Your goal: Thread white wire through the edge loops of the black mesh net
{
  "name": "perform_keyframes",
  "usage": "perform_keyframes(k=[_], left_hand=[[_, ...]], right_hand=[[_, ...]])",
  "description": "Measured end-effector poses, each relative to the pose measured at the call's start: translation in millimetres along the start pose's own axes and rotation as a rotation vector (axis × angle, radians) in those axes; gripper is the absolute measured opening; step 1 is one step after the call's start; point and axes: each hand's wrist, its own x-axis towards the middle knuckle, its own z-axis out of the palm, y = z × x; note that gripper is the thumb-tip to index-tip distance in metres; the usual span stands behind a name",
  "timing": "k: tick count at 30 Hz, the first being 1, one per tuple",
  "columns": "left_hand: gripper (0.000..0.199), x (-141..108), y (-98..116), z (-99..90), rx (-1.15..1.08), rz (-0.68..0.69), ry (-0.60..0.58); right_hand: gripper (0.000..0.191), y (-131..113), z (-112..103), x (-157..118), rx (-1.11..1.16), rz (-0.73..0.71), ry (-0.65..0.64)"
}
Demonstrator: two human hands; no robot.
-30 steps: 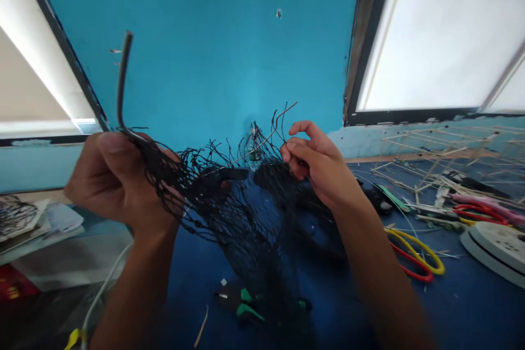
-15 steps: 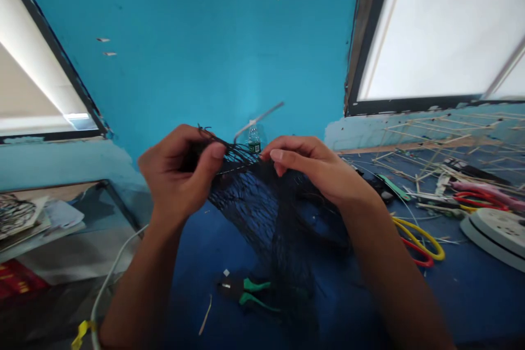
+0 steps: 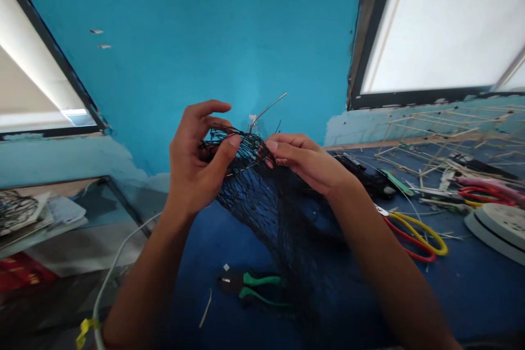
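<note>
Black netting [image 3: 256, 202] hangs between my hands and trails down onto the blue table. My left hand [image 3: 197, 158] grips its bunched upper edge, the thumb in front and the index finger raised. With thumb and fingers pinched, my right hand [image 3: 303, 161] holds the net's edge on the other side. A thin metal wire [image 3: 268, 109] sticks up from the netting between the hands, bent near its lower part. Another stretch of wire runs along the net under my left thumb. Below lie green-handled pliers [image 3: 246, 287], partly covered by the net.
Red and yellow handled scissors [image 3: 418, 232] lie right of my right forearm, near a white power strip reel [image 3: 498, 229]. A thin stick frame [image 3: 447, 136] stands behind. A plastic bottle [image 3: 255, 127] is partly hidden behind the net. A pale cable [image 3: 118, 257] runs along the left.
My left hand has moved right, closer to my right hand, and its index finger has lifted. The net is more bunched and the wire stands a little higher and to the right.
</note>
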Motion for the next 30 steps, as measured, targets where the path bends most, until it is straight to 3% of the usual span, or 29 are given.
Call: perform_keyframes(k=[4, 7, 11, 14, 18, 23, 30], left_hand=[[0.022, -0.3, -3.8, 0.8, -0.074, 0.013, 0.058], [0.011, -0.6, -2.8, 2.3, -0.222, -0.093, 0.054], [0.032, -0.1, 1.7, 2.9, -0.375, -0.197, 0.051], [0.035, -0.7, 3.2, 1.7, -0.308, -0.252, 0.012], [0.014, -2.4, 2.5, -0.9, -0.218, -0.321, -0.078], [0.006, -1.3, 2.6, -1.3, -0.171, -0.301, -0.229], [0.020, 1.9, -2.4, -3.8, -0.159, -0.419, -0.282]], right_hand=[[0.015, 0.9, -0.1, 0.8, -0.071, -0.035, -0.021], [0.016, -0.4, 1.6, 0.2, -0.106, -0.046, -0.019], [0.016, -5.8, 5.8, -3.5, -0.125, -0.073, 0.007], [0.016, -11.1, 8.6, -7.5, -0.149, -0.093, 0.004], [0.018, -13.3, 11.4, -10.0, -0.082, -0.080, 0.018], [0.016, -3.2, 12.1, -5.6, 0.048, -0.016, -0.024], [0.006, 7.9, 7.1, -0.2, 0.161, -0.005, 0.023]])
